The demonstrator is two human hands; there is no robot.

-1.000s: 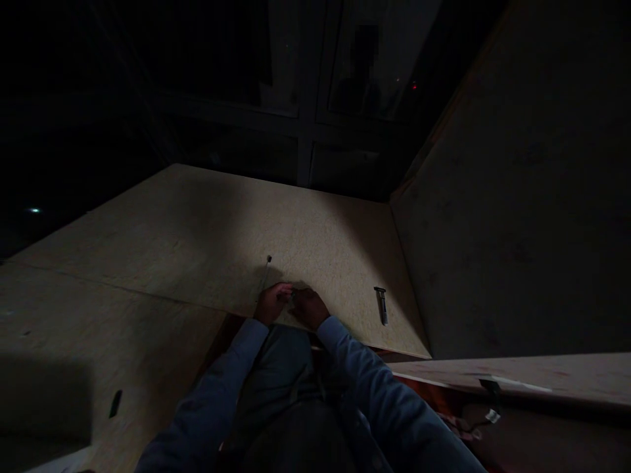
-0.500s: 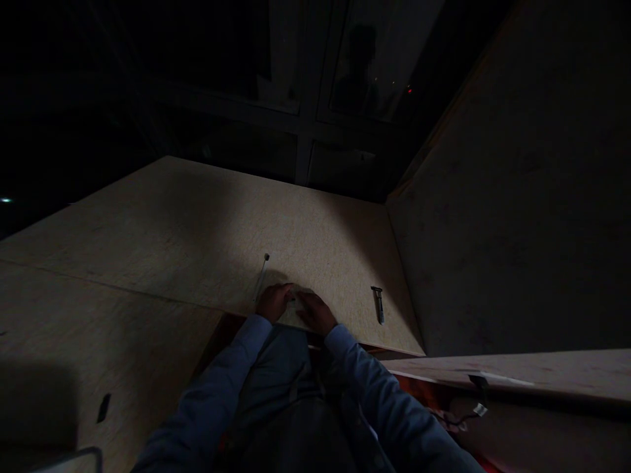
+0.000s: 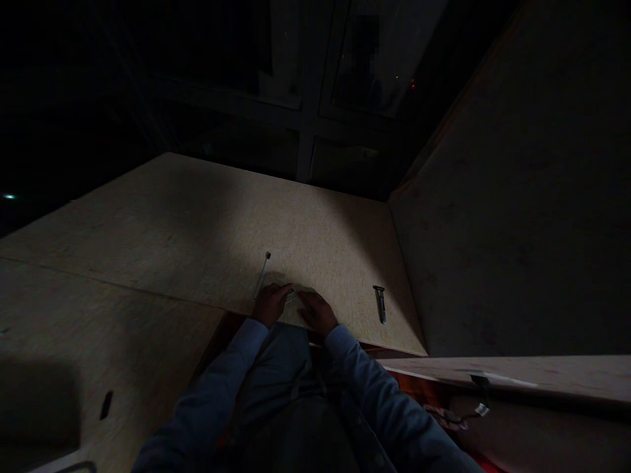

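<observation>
Close to the near edge of the pale table (image 3: 305, 230), my left hand (image 3: 270, 305) has its thumb and fingers closed together. A small dark thing (image 3: 290, 291) shows at its fingertips, too dim to name. My right hand (image 3: 319, 313) faces it, fingers bent and pressed together, tips almost meeting the left ones. What the right fingers hold, if anything, is hidden. Beside the left hand lies a thin pale stick with a small dark head (image 3: 267, 255), its lower end partly behind the hand. A dark T-headed razor (image 3: 381, 305) rests to the right of both hands.
A tall dark panel (image 3: 507, 230) bounds the table on the right. At lower left a small dark oblong piece (image 3: 106, 405) lies on the adjoining surface. A cable with a white tag (image 3: 481, 410) hangs at lower right. Dark window frames (image 3: 305, 125) stand behind the table.
My left hand has shifted slightly left and down and turned a little, so the small dark thing at its fingertips shows more. The right hand stays nearly in place.
</observation>
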